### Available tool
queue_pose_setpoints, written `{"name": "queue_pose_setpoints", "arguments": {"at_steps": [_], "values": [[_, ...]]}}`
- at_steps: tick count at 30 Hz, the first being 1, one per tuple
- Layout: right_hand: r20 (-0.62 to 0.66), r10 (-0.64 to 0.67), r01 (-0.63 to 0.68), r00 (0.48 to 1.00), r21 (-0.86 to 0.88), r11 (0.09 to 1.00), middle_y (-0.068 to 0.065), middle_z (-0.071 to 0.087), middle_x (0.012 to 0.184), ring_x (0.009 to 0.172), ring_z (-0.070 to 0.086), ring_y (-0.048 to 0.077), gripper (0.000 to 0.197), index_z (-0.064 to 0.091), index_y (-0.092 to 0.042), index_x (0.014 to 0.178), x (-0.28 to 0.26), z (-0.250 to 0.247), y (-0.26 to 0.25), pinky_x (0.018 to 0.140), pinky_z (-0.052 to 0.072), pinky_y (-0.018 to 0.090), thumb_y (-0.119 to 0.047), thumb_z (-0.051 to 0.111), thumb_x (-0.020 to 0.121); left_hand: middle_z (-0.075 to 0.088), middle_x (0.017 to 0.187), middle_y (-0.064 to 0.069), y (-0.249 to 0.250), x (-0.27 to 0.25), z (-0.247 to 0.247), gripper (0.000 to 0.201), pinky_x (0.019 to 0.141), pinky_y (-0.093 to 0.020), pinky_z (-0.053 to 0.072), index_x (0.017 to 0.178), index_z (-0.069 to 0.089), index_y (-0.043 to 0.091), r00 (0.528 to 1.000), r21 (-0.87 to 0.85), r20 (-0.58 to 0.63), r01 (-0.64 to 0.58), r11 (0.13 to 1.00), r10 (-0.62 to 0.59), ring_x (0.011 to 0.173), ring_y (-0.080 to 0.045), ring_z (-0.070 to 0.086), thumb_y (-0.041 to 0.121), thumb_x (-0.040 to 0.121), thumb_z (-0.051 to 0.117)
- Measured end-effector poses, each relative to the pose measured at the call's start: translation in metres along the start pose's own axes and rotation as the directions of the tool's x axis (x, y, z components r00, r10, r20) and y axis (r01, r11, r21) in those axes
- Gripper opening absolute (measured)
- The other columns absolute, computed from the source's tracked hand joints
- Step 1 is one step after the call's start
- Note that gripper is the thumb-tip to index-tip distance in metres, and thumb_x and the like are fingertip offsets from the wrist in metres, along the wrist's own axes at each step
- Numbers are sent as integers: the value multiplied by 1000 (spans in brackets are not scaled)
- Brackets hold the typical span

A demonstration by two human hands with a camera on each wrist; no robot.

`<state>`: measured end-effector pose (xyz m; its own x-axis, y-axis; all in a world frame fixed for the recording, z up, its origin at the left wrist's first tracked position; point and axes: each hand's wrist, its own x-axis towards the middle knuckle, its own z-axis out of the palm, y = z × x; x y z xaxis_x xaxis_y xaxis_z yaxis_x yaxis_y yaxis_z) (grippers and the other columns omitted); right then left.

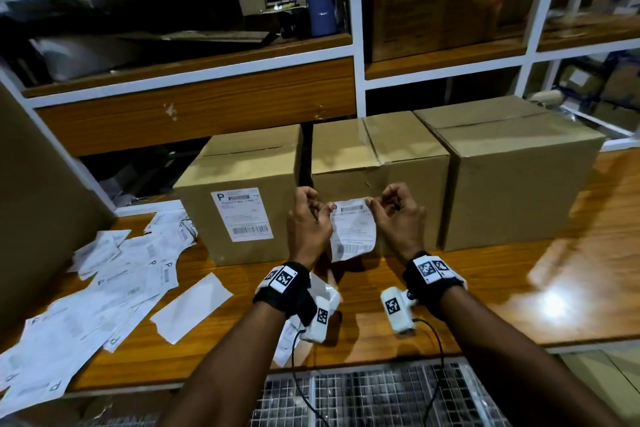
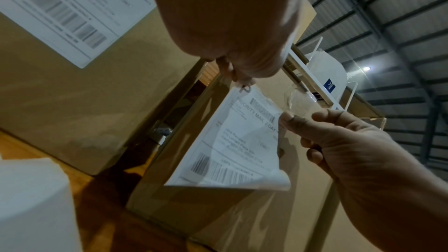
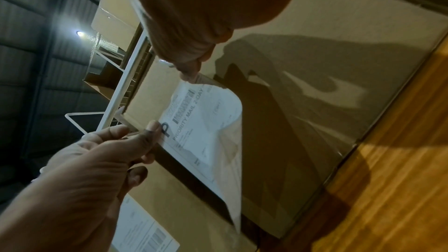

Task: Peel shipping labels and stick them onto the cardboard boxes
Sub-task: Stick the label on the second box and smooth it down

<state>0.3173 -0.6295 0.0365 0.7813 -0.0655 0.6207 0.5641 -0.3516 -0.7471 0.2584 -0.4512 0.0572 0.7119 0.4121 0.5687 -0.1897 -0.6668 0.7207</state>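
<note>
Three brown cardboard boxes stand in a row on the wooden bench. The left box carries a stuck shipping label. In front of the bare face of the middle box I hold a white shipping label by its top corners. My left hand pinches the left corner and my right hand pinches the right one. The wrist views show the same label with its lower edge curling away from the box. The right box is bare.
Loose label sheets and a blank backing strip litter the bench's left side, and a crumpled backing lies under my left wrist. A tall cardboard panel stands at left. White shelving rises behind the boxes.
</note>
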Motion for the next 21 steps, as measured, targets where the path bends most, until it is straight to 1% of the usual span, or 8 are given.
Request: {"name": "queue_pose_setpoints", "arguments": {"at_steps": [2, 4, 6, 8, 10, 13, 15, 21], "values": [[-10, -18, 18, 1000, -24, 1000, -13, 62, 69, 62, 59, -2, 29, 53, -31, 89, 1, 3, 3, 53, 46, 14, -35, 82, 86, 60, 76, 12, -3, 0, 1, 42, 58, -23, 54, 105, 44, 31, 1000, 3, 5, 15, 1000, -15, 71, 2, 61, 11, 88, 77], [-12, -30, 29, 999, -42, 999, -14, 60, 68, 60, 58, -2, 31, 52, -32, 89, 3, 6, 5, 53, 44, 13, -38, 82, 85, 60, 75, 13, -3, 1, 1, 41, 58, -23, 53, 106, 45, 29, 1000, 12, 0, 20, 1000, -20, 70, 4, 61, 11, 88, 77], [-20, -42, 40, 999, -59, 997, -16, 57, 66, 60, 56, -4, 31, 51, -31, 89, 4, 8, 7, 54, 40, 10, -40, 81, 86, 60, 75, 11, -4, 2, 3, 39, 58, -25, 54, 106, 46, 26, 1000, 12, -4, 12, 1000, -12, 69, 2, 61, 12, 88, 77], [-32, -58, 56, 998, -73, 996, -18, 54, 66, 60, 54, -7, 31, 51, -31, 88, 4, 9, 9, 55, 36, 5, -42, 79, 86, 62, 78, 7, -5, 3, 4, 38, 61, -32, 57, 105, 46, 24, 1000, 10, -10, 7, 1000, -7, 72, -6, 63, 10, 88, 76], [-42, -81, 78, 996, -82, 994, -18, 54, 66, 58, 52, -4, 31, 51, -30, 87, 5, 10, 10, 56, 33, 2, -40, 80, 86, 63, 82, 2, -5, 3, 6, 37, 64, -39, 59, 104, 46, 24, 1000, 7, -18, 6, 1000, -6, 76, -16, 65, 9, 88, 75], [-59, -103, 98, 993, -74, 992, -15, 57, 69, 58, 54, 4, 32, 52, -26, 86, 5, 11, 12, 57, 36, 5, -35, 83, 86, 63, 85, 1, -5, 4, 9, 39, 64, -41, 59, 100, 42, 30, 999, 27, -38, -3, 1000, 4, 77, -17, 65, 13, 89, 75], [-59, -94, 90, 994, -57, 994, -13, 59, 71, 59, 56, 6, 31, 53, -22, 85, 5, 12, 14, 58, 38, 7, -32, 83, 86, 63, 85, 2, -4, 6, 10, 41, 63, -40, 58, 99, 40, 33, 999, 48, -48, -10, 999, 12, 77, -17, 64, 16, 88, 75], [-48, -57, 56, 997, -33, 998, -4, 62, 73, 63, 59, 13, 30, 55, -17, 83, 6, 13, 13, 59, 40, 10, -27, 84, 86, 61, 82, 4, -5, 9, 10, 40, 65, -43, 58, 100, 41, 32, 999, 72, -51, -9, 997, 12, 76, -17, 63, 16, 87, 76]]}}
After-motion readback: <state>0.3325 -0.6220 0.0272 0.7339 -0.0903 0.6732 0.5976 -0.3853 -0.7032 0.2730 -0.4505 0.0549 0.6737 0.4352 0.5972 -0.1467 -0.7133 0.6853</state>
